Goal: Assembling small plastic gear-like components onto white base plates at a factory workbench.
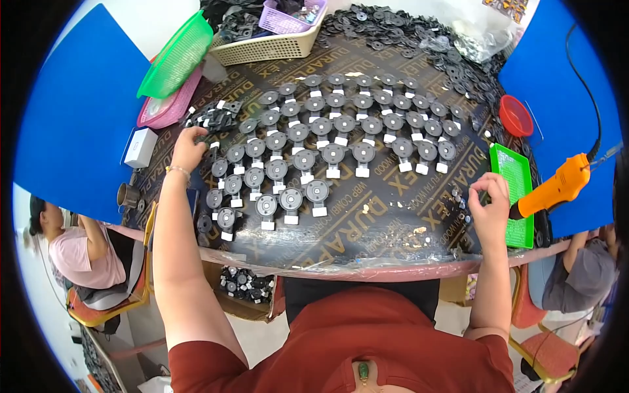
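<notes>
— What's in your cream basket [268, 50]?
— Black parts [232, 23], a purple basket [283, 21]
— Your hands?
— Left hand [189, 149] curled at the parts pile [219, 118] on the desk [419, 203], right hand [493, 207] pinched; can't tell what they hold

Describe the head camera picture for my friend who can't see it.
A person's bare left hand is at a pile of black and white parts, and the right hand is beside a green tray and an orange tool. Many round black pieces with white ends lie in rows on the dark table between them.
</notes>
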